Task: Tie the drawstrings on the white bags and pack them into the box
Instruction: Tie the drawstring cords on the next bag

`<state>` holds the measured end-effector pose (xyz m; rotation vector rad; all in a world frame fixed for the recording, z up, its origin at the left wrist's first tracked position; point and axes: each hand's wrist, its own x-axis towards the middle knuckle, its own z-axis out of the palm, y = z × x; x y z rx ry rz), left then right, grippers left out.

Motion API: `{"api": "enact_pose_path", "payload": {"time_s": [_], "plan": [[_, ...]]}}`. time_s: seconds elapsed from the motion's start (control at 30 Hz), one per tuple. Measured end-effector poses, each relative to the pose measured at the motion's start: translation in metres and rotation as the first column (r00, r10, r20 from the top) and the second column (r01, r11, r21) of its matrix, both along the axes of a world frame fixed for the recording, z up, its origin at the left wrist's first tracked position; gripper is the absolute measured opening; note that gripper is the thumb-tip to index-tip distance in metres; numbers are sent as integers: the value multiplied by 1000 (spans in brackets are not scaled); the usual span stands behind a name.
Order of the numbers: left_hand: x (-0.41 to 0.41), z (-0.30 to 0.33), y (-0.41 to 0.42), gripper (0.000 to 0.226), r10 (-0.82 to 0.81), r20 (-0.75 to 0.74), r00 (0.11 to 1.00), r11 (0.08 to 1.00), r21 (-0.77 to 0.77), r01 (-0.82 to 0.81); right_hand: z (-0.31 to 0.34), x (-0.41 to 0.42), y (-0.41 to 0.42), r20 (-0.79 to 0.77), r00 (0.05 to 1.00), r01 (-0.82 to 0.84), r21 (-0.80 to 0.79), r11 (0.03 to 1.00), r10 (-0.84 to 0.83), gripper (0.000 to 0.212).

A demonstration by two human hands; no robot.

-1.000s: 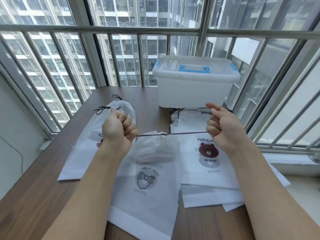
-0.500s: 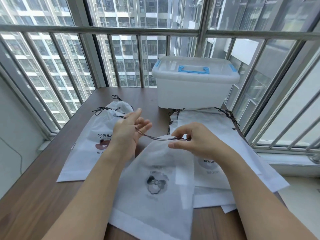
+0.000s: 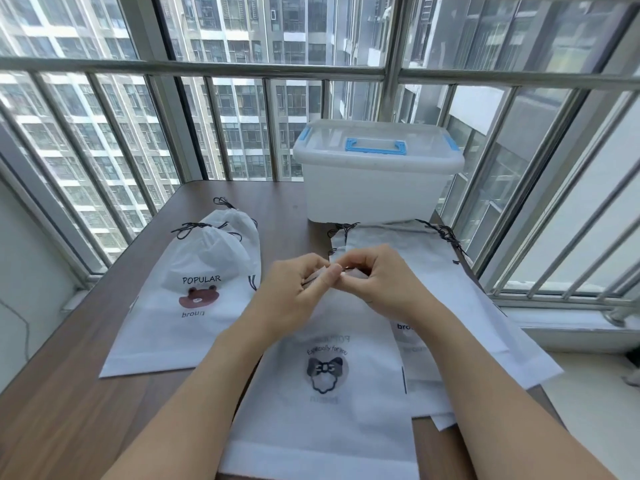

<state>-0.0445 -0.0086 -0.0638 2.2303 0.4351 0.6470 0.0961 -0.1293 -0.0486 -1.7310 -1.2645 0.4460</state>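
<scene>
A white drawstring bag (image 3: 322, 403) with a bow print lies in front of me on the wooden table (image 3: 69, 410). My left hand (image 3: 294, 289) and my right hand (image 3: 377, 278) meet over its gathered top, fingertips pinching the thin black drawstring between them. To the left lie cinched white bags (image 3: 194, 296) printed with a brown bear, their cords knotted. A stack of flat white bags (image 3: 460, 306) lies on the right, partly under my right forearm. The translucent white box (image 3: 374, 188) with a blue handle stands at the back, lid on.
Metal window bars (image 3: 242, 126) surround the table on the far side and the right. A white sill (image 3: 571, 327) runs along the right edge. The box stands close to the stack's far end.
My hands, first pulled apart with the cord taut between fists, have come together over the bag's top. The fingers now pinch the cord at the middle.
</scene>
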Motion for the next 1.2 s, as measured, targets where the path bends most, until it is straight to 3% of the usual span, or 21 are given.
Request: {"api": "enact_pose_path", "payload": {"time_s": [0.07,0.17,0.27,0.5,0.57,0.63,0.7,0.77,0.83,0.93,0.97,1.1,1.17,1.2], "plan": [[0,0,3,49,50,7,999,999,7,-50,0,0,-2,93,994,58,8,998,-58,25],[-3,3,5,58,69,28,997,998,-12,-69,4,-1,-5,209,968,146,-10,989,-141,48],[-6,13,2,62,73,48,996,993,-96,-68,10,3,-6,8,989,149,-18,989,-149,67],[-8,14,4,60,143,58,988,985,-108,-136,8,19,-8,-209,977,17,-94,995,-36,48],[-8,11,5,59,182,57,982,981,-80,-177,3,21,-5,-56,987,145,-88,986,-150,40],[-7,9,5,54,225,38,974,974,-22,-225,-1,20,-3,257,927,289,-32,957,-272,30],[-5,9,5,44,268,46,962,961,49,-271,-3,19,-2,365,874,323,56,945,-320,27],[-5,9,6,45,272,95,958,954,106,-281,-1,17,-1,241,921,292,90,952,-305,32],[-4,8,8,53,220,130,967,967,102,-234,1,11,0,9,968,250,89,964,-251,45],[-3,10,6,57,94,206,974,988,-136,-67,0,5,4,-449,871,253,59,966,-201,41],[-2,13,4,55,52,253,966,967,-253,14,-1,4,5,-527,828,248,34,968,-194,40],[0,20,-7,41,-80,359,930,752,-590,293,-3,0,6,-370,899,223,-74,972,-234,47],[1,19,-10,33,-52,376,925,653,-688,316,-2,-3,7,-305,923,222,-81,972,-236,51],[2,18,-10,33,-25,365,931,653,-699,292,-2,-2,6,-284,931,217,-77,973,-230,52]]}}
